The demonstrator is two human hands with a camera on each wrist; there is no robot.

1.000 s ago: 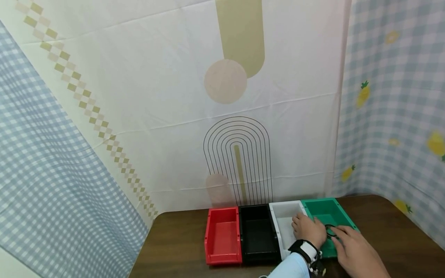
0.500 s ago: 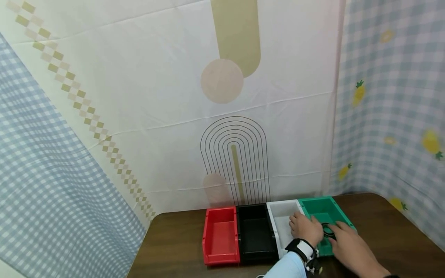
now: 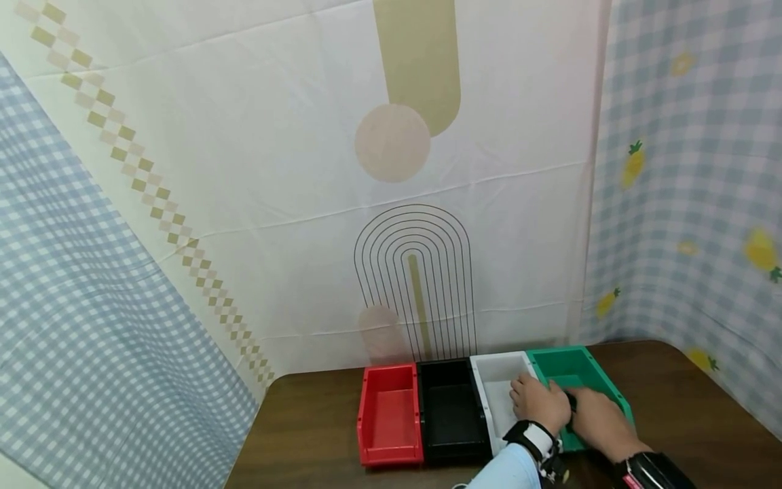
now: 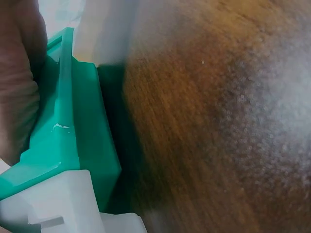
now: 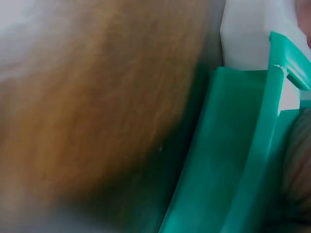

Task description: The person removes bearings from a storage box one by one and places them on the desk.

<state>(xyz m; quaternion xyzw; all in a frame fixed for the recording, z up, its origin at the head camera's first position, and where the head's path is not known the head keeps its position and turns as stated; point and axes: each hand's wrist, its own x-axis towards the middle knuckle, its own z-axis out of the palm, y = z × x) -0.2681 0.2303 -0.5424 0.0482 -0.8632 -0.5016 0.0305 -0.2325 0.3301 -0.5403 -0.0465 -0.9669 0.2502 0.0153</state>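
My left hand (image 3: 542,406) lies over the wall between the white bin (image 3: 481,387) and the green bin (image 3: 611,384). Its fingers reach into the white bin, and their grip is hidden. From the right, my right hand (image 3: 601,420) reaches over the green bin, fingertips close to the left hand. Between the two hands shows part of a black ring-shaped thing (image 3: 571,402), held by the right hand and mostly covered. In the right wrist view, creased skin of a hand (image 5: 299,170) is inside the green bin's wall (image 5: 243,145); the fingertips are out of sight.
A red bin (image 3: 391,414) and a black bin (image 3: 453,411) stand in the same row to the left. The bins stand on a brown wooden table (image 3: 305,421). A patterned cloth (image 3: 293,170) hangs behind, with checked cloths at both sides.
My right hand has moved forward and left, closer to the left hand. The black ring, seen as a loop before, is now mostly covered. My left hand has stayed in place.
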